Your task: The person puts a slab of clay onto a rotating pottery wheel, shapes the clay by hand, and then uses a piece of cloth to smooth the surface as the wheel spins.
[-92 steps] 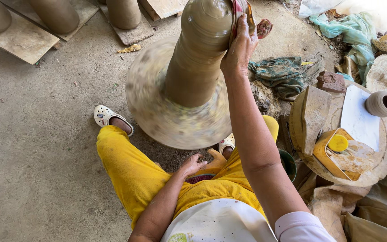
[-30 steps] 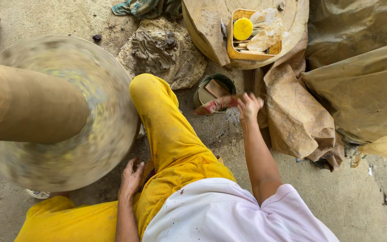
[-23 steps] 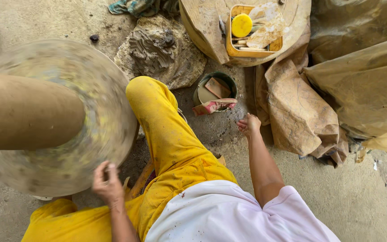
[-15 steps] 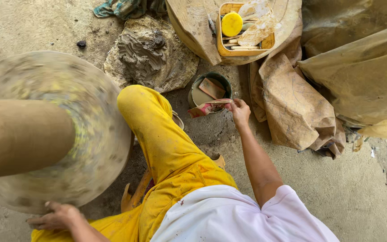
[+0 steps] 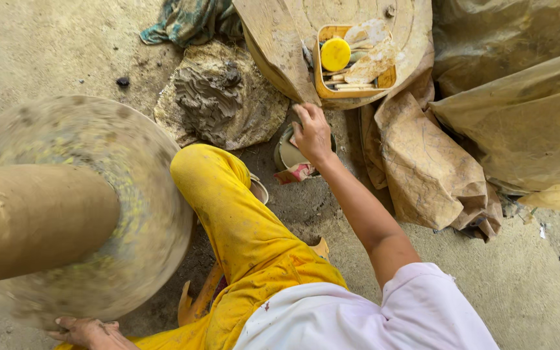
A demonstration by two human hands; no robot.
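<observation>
Reaching down over a small round pot (image 5: 287, 154) on the ground, the right hand (image 5: 312, 135) hovers at its rim, fingers loosely spread and curled downward; whether its grip has closed on anything inside cannot be told, since the hand covers most of the opening; a reddish scrap of cloth (image 5: 296, 172) lies against the pot's near side, just below the wrist. The pot sits between the yellow-trousered knee (image 5: 212, 178) and a crumpled brown sack (image 5: 422, 168), at the foot of a round wooden board (image 5: 404, 39); on that board rests an orange tray (image 5: 351, 61) with sticks and a yellow lid (image 5: 335, 54). Further left, a ridged lump of grey clay (image 5: 208, 97) lies on a dusty mat, with a green-patterned rag (image 5: 192, 19) beyond it. The left hand (image 5: 89, 332) lies at the lower edge of the blurred, spinning wheel (image 5: 137, 214), fingers flat against its rim, grip loose and holding nothing; a tall tan clay form (image 5: 34, 217) rises from the wheel's centre toward the camera; pale tarpaulin (image 5: 519, 110) covers the right side of the concrete floor (image 5: 46, 45).
</observation>
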